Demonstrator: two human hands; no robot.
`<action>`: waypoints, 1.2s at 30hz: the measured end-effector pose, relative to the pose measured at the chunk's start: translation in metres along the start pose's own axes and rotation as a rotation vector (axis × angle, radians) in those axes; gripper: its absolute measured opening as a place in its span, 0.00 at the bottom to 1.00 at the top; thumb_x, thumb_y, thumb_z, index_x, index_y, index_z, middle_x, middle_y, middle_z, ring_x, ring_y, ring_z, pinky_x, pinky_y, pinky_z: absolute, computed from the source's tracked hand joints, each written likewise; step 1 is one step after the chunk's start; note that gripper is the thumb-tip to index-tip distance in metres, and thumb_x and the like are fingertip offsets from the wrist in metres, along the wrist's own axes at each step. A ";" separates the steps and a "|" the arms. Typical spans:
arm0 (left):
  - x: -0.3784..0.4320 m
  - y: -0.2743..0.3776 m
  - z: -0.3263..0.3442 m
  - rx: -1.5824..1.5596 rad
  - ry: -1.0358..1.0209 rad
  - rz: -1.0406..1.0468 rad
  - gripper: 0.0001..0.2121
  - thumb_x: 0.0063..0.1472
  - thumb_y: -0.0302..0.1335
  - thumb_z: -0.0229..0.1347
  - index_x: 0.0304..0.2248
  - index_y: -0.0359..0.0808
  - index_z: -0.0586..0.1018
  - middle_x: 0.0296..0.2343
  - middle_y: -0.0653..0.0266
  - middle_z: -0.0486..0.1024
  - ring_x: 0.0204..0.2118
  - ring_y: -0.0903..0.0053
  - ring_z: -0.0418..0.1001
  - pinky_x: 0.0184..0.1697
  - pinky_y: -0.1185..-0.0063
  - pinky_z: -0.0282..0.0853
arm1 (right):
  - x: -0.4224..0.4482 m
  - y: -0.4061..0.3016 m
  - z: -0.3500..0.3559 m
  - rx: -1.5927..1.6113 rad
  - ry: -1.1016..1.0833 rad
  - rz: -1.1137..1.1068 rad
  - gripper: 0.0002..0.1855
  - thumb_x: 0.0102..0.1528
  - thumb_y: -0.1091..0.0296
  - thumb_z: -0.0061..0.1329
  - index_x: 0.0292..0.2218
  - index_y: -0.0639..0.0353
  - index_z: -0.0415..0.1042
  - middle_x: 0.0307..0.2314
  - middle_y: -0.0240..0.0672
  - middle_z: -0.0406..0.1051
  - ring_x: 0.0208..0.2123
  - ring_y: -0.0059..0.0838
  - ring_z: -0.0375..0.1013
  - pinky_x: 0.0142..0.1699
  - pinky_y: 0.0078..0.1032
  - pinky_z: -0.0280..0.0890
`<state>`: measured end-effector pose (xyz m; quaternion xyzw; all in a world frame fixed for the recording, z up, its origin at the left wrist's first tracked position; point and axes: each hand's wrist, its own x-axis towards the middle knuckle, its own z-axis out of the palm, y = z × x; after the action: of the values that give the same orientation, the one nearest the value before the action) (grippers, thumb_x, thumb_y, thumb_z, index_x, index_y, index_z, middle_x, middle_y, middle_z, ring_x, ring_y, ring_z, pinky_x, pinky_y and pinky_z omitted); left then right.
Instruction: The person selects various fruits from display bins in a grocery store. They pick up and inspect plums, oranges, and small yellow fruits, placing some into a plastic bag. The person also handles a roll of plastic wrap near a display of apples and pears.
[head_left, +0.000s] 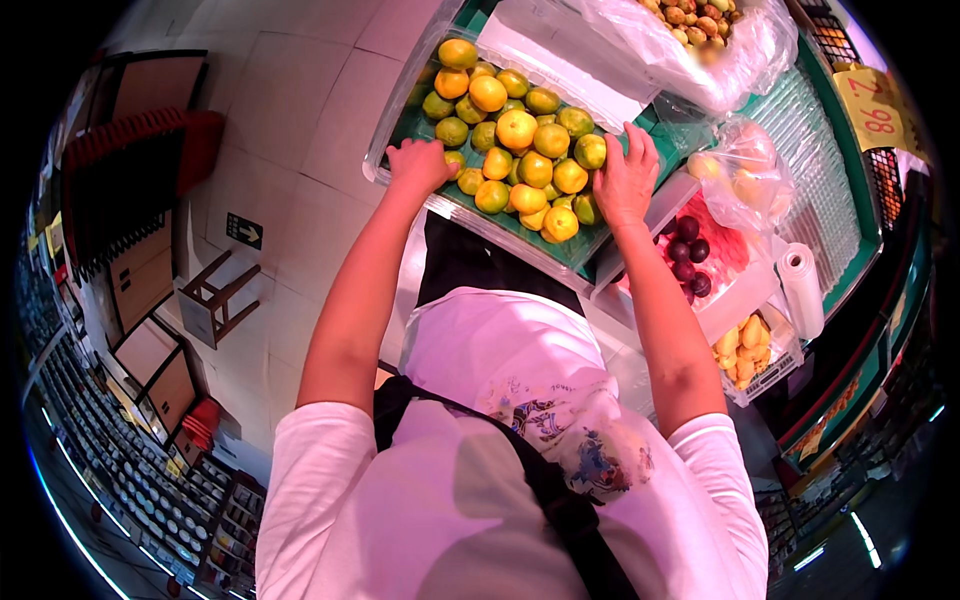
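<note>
A pile of green-and-orange mandarins (536, 169) lies on the green lining of a display tray (517, 251) with a clear raised rim. At the pile's left side is my left hand (420, 166), its fingers curled near the tray edge and its thumb against a greenish mandarin (455, 162). Whether it grips that fruit is not visible. Along the right side of the pile rests my right hand (628, 176), fingers extended and apart, its thumb side next to a yellow-green mandarin (590, 151). No fruit shows in the right hand.
Right of the tray are dark plums (686, 251) in a white box, bagged round fruit (750, 180), a plastic-bag roll (800, 289) and yellow mangoes (742, 349). Small brown fruit (694, 26) lies beyond. A wooden stool (217, 300) stands on the floor at left.
</note>
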<state>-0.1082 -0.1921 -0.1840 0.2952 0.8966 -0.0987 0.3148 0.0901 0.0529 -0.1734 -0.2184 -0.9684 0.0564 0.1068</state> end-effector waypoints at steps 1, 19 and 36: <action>0.000 0.004 -0.009 0.047 -0.071 0.023 0.25 0.52 0.51 0.61 0.41 0.39 0.80 0.39 0.60 0.79 0.49 0.65 0.72 0.55 0.57 0.59 | 0.000 0.000 0.000 -0.001 0.003 -0.001 0.27 0.42 0.72 0.58 0.47 0.51 0.72 0.56 0.34 0.58 0.60 0.43 0.55 0.55 0.39 0.59; 0.046 0.028 -0.058 -0.365 0.771 0.173 0.29 0.53 0.29 0.61 0.56 0.48 0.68 0.53 0.59 0.64 0.59 0.60 0.60 0.59 0.64 0.62 | 0.001 -0.001 0.003 -0.008 0.011 -0.008 0.26 0.43 0.72 0.57 0.47 0.52 0.72 0.57 0.34 0.58 0.60 0.42 0.55 0.55 0.40 0.59; 0.060 0.033 -0.036 -0.272 0.993 0.379 0.14 0.56 0.34 0.56 0.42 0.43 0.79 0.41 0.64 0.74 0.57 0.63 0.63 0.57 0.65 0.58 | 0.000 -0.005 0.001 -0.015 -0.007 -0.001 0.28 0.42 0.73 0.58 0.47 0.51 0.72 0.57 0.34 0.57 0.61 0.42 0.54 0.58 0.40 0.57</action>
<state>-0.1445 -0.1248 -0.1928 0.4192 0.8733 0.2277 -0.0987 0.0884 0.0486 -0.1738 -0.2186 -0.9692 0.0497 0.1017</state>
